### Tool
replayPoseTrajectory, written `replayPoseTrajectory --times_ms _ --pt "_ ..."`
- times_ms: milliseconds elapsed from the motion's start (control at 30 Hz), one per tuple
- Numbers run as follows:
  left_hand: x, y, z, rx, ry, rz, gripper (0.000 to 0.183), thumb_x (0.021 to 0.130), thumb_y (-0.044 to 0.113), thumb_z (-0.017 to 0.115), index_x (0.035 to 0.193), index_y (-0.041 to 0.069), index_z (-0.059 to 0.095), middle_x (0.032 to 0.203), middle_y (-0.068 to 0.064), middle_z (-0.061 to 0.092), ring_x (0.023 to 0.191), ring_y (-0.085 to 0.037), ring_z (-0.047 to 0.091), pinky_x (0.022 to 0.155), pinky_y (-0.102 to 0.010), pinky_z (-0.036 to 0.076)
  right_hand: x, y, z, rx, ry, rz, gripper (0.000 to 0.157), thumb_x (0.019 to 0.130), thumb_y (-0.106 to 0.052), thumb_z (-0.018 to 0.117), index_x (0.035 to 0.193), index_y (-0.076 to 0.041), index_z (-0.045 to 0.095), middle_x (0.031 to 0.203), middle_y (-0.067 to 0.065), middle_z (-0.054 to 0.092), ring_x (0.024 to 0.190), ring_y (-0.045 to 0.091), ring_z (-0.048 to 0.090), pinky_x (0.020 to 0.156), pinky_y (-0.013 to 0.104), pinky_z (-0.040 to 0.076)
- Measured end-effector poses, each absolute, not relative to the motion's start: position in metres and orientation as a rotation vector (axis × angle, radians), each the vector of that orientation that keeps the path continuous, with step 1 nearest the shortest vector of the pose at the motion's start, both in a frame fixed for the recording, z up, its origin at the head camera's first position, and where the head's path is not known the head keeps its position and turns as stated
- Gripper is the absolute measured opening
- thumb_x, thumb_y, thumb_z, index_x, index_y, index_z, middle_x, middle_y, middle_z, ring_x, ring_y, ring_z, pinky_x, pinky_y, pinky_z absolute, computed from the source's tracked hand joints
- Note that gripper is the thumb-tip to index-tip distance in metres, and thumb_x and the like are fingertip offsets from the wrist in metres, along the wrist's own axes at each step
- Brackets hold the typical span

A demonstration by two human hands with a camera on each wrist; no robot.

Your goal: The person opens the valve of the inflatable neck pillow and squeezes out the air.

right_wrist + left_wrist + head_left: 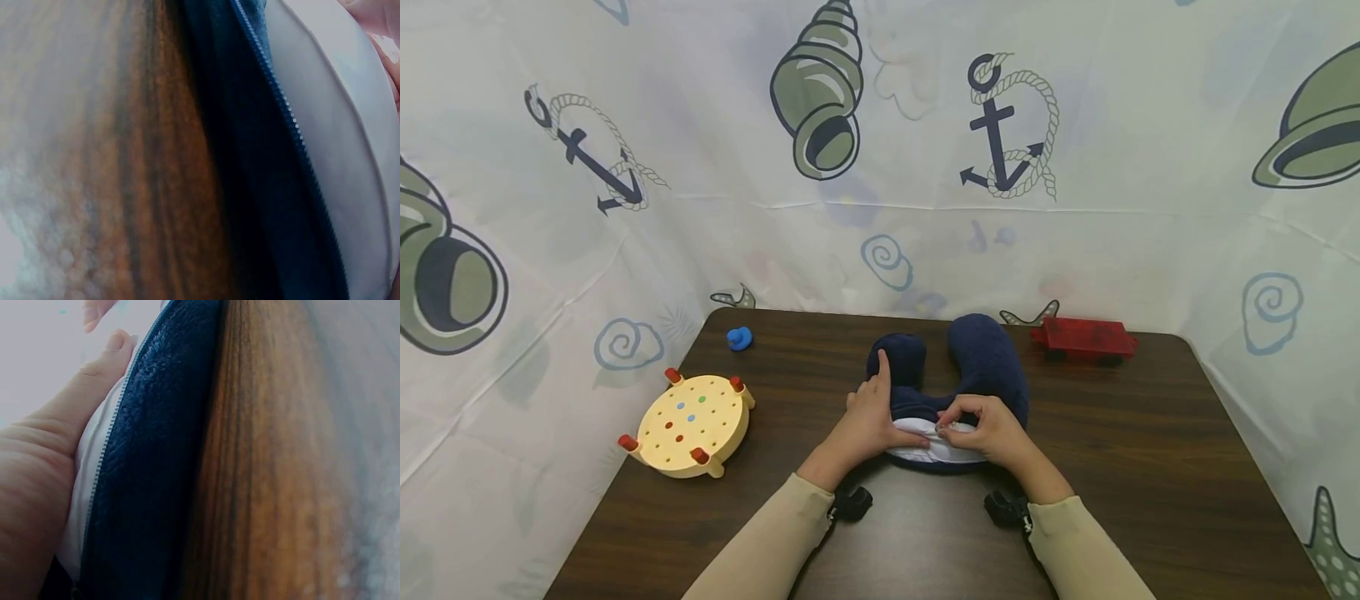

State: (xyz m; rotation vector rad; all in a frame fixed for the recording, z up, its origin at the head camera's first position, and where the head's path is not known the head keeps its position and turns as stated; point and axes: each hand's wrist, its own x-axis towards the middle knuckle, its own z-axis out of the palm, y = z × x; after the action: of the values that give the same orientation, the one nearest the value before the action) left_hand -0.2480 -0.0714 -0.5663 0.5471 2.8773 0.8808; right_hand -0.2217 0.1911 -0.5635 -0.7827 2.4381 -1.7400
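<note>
A navy plush neck pillow lies on the table with its two arms toward the back wall. Its zipper is open along the near edge, and a white inner lining bulges through the gap. My left hand rests on the pillow's left side, index finger pointing away and thumb stretched over the lining. Thumb and index finger of my right hand pinch at the middle of the lining, near its upper edge. In the right wrist view, the zipper teeth run beside the smooth white lining.
On the left stands a round yellow toy with red-tipped pegs and coloured dots. A small blue toy sits at the back left. A red toy wagon is at the back right, close to the patterned curtain.
</note>
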Motion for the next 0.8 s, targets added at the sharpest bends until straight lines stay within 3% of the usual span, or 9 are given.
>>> replayPoseTrajectory --times_ms 133,800 --pt "-0.2475 -0.0723 -0.5642 0.536 2.849 0.929 0.174 0.062 0.076 0.096 0.169 0.023 -0.030 0.172 -0.025 0.041 0.153 -0.045 0.048 0.122 -0.073 0.032 -0.2217 0.1907 -0.5621 -0.774 2.433 -1.748 0.017 0.088 -0.008 0.091 0.094 -0.022 0.084 0.098 -0.003 0.083 0.108 0.017 0.080 0.103 0.019 0.054" --pt "-0.2503 -0.0720 -0.5633 0.564 2.847 0.899 0.161 0.065 0.080 0.092 0.176 0.021 -0.009 0.160 -0.024 0.058 0.144 -0.040 0.060 0.122 -0.069 0.037 -0.2220 0.1909 -0.5609 -0.770 2.422 -1.766 0.014 0.090 -0.010 0.090 0.093 -0.021 0.083 0.101 -0.001 0.083 0.110 0.020 0.080 0.103 0.019 0.055"
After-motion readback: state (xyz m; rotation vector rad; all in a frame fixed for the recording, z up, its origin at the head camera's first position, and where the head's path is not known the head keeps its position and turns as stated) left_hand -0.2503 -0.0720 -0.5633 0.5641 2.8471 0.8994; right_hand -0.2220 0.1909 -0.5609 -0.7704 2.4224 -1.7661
